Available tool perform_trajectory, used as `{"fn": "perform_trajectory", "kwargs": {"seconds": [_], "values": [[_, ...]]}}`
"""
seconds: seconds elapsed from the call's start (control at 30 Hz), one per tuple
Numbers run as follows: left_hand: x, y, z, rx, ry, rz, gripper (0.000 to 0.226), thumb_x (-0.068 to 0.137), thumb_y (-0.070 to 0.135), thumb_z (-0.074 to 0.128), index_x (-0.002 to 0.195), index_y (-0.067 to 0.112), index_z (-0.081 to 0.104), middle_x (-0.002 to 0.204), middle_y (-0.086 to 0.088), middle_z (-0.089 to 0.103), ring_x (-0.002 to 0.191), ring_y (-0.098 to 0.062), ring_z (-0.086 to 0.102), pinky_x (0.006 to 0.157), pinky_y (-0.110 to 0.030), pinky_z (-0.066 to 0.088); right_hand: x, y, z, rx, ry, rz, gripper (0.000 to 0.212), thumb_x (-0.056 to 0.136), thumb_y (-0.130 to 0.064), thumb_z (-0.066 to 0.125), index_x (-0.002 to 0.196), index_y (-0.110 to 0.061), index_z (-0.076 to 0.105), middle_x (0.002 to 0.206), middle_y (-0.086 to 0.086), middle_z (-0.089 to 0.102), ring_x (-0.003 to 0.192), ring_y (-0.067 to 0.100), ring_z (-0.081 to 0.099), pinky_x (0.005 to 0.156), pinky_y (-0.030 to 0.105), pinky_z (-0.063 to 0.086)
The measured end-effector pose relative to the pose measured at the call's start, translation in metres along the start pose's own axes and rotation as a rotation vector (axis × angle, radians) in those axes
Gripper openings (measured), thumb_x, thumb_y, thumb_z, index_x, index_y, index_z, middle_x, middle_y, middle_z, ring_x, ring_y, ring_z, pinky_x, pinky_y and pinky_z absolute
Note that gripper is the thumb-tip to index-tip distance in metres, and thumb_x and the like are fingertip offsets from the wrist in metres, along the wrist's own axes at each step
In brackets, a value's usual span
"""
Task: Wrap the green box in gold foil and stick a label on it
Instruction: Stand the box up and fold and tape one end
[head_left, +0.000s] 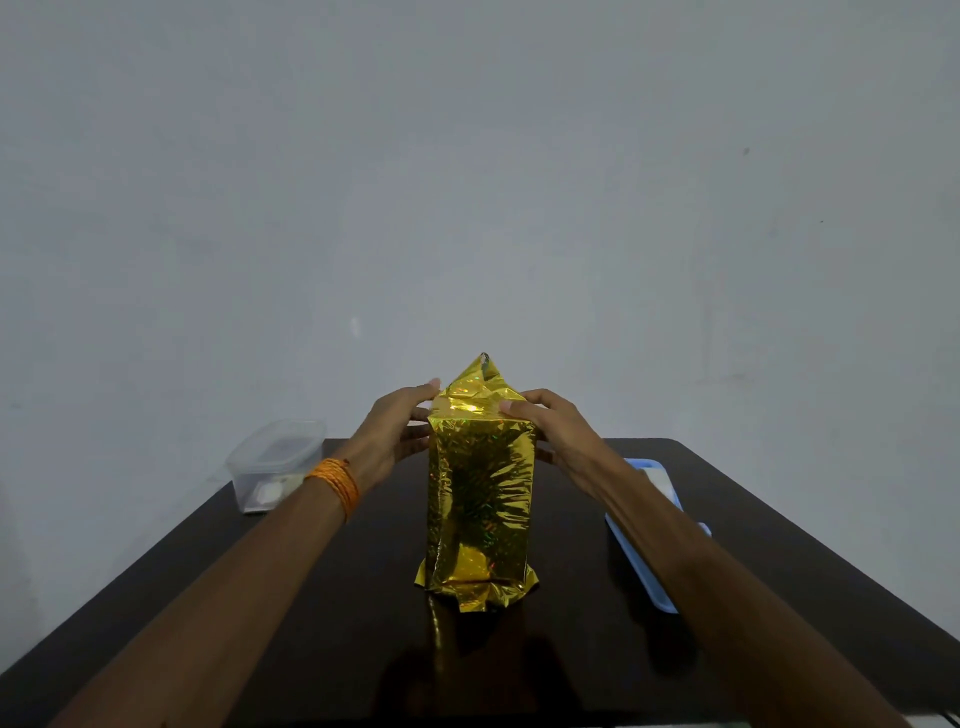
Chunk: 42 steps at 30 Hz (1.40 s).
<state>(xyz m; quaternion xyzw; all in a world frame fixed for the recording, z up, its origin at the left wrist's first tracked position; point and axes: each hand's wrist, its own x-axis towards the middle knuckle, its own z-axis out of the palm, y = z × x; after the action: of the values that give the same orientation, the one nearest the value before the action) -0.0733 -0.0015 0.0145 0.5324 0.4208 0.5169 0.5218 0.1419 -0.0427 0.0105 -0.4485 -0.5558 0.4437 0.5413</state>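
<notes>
A tall box covered in shiny gold foil (480, 499) stands upright in the middle of the dark table (337, 597). None of its green surface shows. At its top the foil rises to a folded triangular flap. My left hand (397, 434) presses the top left side of the foil, fingers on the upper edge. My right hand (553, 431) holds the top right side, thumb on the front of the fold. At the bottom the foil flares out in loose folded ends. No label is visible on the box.
A clear plastic container (275, 465) with small white items inside sits at the table's far left corner. A light blue tray (649, 540) lies on the right, partly hidden by my right forearm. A grey wall stands behind the table.
</notes>
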Motion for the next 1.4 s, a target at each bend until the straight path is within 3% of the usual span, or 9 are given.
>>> {"fn": "perform_trajectory", "kwargs": {"seconds": [0.27,0.47,0.63,0.7,0.83,1.0,1.1,1.27,1.4], "values": [[0.004,-0.011,0.003,0.024,0.057,0.095,0.014,0.085,0.028,0.074,0.088,0.014,0.074,0.082,-0.002,0.07,0.084,-0.021,0.064,0.076,-0.033,0.051,-0.004,-0.005,0.005,-0.085,0.08,-0.05,0.04,0.088,-0.037,0.073,0.116,-0.014,0.058,0.107,0.009,0.072,0.087,0.013,0.07,0.067,0.023,0.053],[-0.003,-0.015,0.005,0.021,0.182,0.168,0.016,0.085,0.025,0.074,0.094,0.012,0.071,0.103,-0.012,0.07,0.089,-0.023,0.065,0.07,-0.032,0.054,-0.038,-0.007,0.028,-0.51,0.561,-0.547,0.016,0.095,-0.028,0.058,0.111,-0.022,0.059,0.106,-0.003,0.059,0.098,0.013,0.058,0.078,0.033,0.052],[-0.017,-0.013,0.015,0.165,0.362,0.19,0.04,0.071,0.049,0.074,0.094,0.018,0.062,0.099,-0.007,0.07,0.089,-0.025,0.068,0.078,-0.045,0.059,-0.064,-0.01,0.067,-0.854,0.217,-0.493,0.05,0.083,-0.04,0.067,0.128,-0.026,0.052,0.122,-0.006,0.047,0.112,0.013,0.051,0.086,0.036,0.051],[-0.028,-0.01,0.019,0.2,0.388,0.183,0.044,0.071,0.046,0.077,0.098,0.017,0.057,0.101,-0.007,0.067,0.089,-0.023,0.068,0.077,-0.044,0.059,-0.061,-0.005,0.069,-0.932,0.216,-0.466,0.062,0.08,-0.046,0.07,0.133,-0.022,0.048,0.127,-0.003,0.041,0.118,0.016,0.045,0.087,0.034,0.051],[-0.045,-0.002,0.019,0.089,0.14,0.074,0.054,0.075,0.034,0.083,0.112,0.013,0.05,0.1,-0.01,0.067,0.09,-0.026,0.07,0.068,-0.036,0.059,-0.046,0.001,0.055,-0.963,0.233,-0.369,0.081,0.073,-0.061,0.074,0.137,-0.022,0.043,0.133,-0.001,0.04,0.121,0.019,0.044,0.088,0.039,0.051],[-0.054,0.009,0.02,0.226,0.014,0.186,0.033,0.086,0.012,0.073,0.112,0.01,0.053,0.094,-0.014,0.069,0.079,-0.021,0.07,0.058,-0.023,0.057,-0.031,0.009,0.048,-1.009,0.337,-0.378,0.088,0.064,-0.078,0.069,0.13,-0.026,0.046,0.126,-0.004,0.05,0.114,0.019,0.049,0.089,0.044,0.049],[-0.05,0.011,0.012,0.203,0.022,0.198,0.016,0.092,0.006,0.061,0.107,0.007,0.056,0.089,-0.016,0.073,0.082,-0.027,0.073,0.069,-0.032,0.061,-0.03,0.009,0.047,-0.958,0.368,-0.382,0.077,0.064,-0.071,0.07,0.124,-0.027,0.048,0.12,-0.006,0.051,0.11,0.018,0.049,0.088,0.042,0.047],[-0.041,-0.001,-0.006,0.355,0.419,0.427,0.021,0.087,0.011,0.065,0.106,0.012,0.056,0.08,-0.004,0.069,0.079,-0.018,0.065,0.069,-0.032,0.047,-0.028,0.007,0.039,-0.62,0.193,-0.381,0.064,0.066,-0.038,0.077,0.119,-0.029,0.042,0.114,-0.004,0.054,0.098,0.02,0.057,0.08,0.04,0.053],[-0.032,-0.002,-0.021,0.243,0.134,0.373,0.051,0.078,0.024,0.064,0.128,0.026,0.055,0.115,-0.003,0.06,0.102,-0.02,0.062,0.081,-0.03,0.049,-0.021,0.004,0.022,-0.386,0.034,-0.313,0.05,0.074,-0.003,0.073,0.111,-0.018,0.043,0.115,0.007,0.058,0.105,0.025,0.06,0.076,0.038,0.055]]}}
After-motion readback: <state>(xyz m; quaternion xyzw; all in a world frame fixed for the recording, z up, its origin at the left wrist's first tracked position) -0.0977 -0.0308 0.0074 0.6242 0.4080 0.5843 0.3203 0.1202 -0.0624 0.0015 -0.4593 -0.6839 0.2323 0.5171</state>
